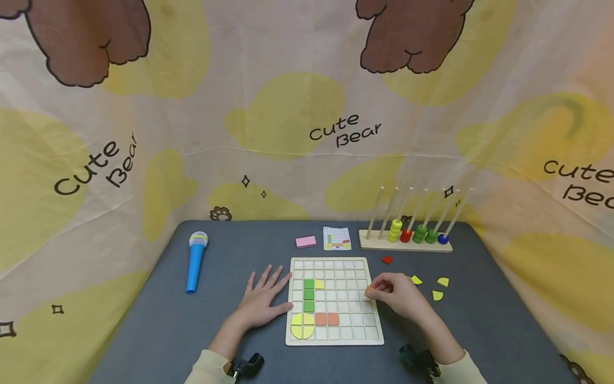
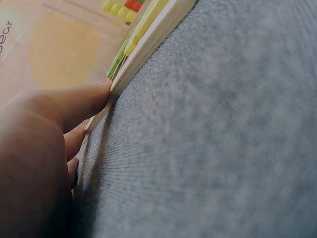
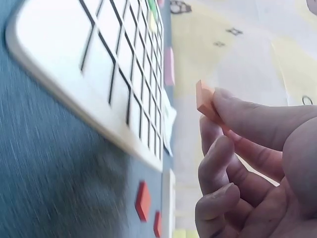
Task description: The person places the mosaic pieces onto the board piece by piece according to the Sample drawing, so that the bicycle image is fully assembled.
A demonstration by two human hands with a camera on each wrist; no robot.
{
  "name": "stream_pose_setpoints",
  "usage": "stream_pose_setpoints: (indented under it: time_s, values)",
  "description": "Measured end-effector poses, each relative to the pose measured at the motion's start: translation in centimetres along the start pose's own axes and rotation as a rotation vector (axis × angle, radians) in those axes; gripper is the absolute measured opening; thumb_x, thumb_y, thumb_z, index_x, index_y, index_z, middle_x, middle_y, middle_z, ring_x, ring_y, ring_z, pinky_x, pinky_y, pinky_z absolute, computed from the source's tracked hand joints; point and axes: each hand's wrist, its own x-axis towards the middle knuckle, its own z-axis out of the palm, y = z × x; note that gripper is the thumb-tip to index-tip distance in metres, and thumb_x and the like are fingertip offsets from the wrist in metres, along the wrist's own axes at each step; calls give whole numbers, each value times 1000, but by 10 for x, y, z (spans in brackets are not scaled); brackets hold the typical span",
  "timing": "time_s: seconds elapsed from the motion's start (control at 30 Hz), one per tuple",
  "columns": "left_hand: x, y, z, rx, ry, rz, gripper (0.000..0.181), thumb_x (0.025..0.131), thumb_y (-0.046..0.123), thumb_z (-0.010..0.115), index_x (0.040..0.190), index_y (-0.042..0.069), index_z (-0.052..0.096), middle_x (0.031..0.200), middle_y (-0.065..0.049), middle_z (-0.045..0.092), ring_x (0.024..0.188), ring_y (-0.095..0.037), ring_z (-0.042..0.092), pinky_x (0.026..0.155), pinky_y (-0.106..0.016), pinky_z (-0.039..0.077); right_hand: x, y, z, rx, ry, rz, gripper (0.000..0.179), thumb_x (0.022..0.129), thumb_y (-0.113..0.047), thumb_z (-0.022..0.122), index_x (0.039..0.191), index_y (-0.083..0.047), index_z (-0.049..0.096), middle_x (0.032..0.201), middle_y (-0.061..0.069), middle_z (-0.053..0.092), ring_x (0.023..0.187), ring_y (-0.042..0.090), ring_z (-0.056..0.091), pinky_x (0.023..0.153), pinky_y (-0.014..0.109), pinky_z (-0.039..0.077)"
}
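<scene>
A white grid board (image 1: 349, 309) with a pale wooden rim lies on the table. On it stand a column of green square tiles (image 1: 308, 295), a yellow piece (image 1: 318, 285), two orange squares (image 1: 327, 319) and yellow quarter circles (image 1: 302, 326) forming a disc. My left hand (image 1: 261, 303) lies spread at the board's left side, and its thumb (image 2: 91, 99) touches the edge. Over the board's right edge my right hand (image 1: 400, 293) pinches an orange tile (image 3: 206, 101) between thumb and fingertips. The other right-hand fingers are curled beneath.
Behind the board lie a pink block (image 1: 305, 242) and a pattern card (image 1: 337, 239). A wooden peg stand (image 1: 405, 246) with coloured beads stands at the back right. Red (image 1: 386, 260) and yellow pieces (image 1: 437, 295) lie around the right hand. A blue toy microphone (image 1: 194, 266) lies left.
</scene>
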Motion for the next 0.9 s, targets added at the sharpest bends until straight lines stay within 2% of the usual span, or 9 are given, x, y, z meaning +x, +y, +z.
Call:
stream_pose_setpoints:
  time_s: [0.23, 0.6, 0.9]
  values:
    - [2, -1, 1, 8, -9, -8, 82, 92, 72, 49, 160, 33, 28, 169, 1, 20, 158, -31, 4, 120, -67, -5, 2, -6, 20, 2, -63, -99, 12, 85, -23, 82, 89, -14, 74, 77, -4, 66, 68, 13, 57, 59, 24, 48]
    - [1, 1, -1, 12, -20, -17, 82, 92, 72, 50, 160, 33, 28, 169, 1, 20, 158, -31, 3, 120, -66, -6, 1, -11, 46, -1, -159, -143, 13, 83, -22, 84, 83, -18, 71, 74, -7, 63, 67, 10, 56, 59, 23, 47]
    - [1, 1, -1, 14, -20, -9, 82, 92, 71, 50, 161, 32, 28, 169, 1, 20, 158, -31, 4, 120, -66, -5, 1, -6, 57, -61, -182, -188, 15, 83, -24, 84, 79, -23, 69, 73, -12, 62, 66, 6, 55, 61, 23, 46]
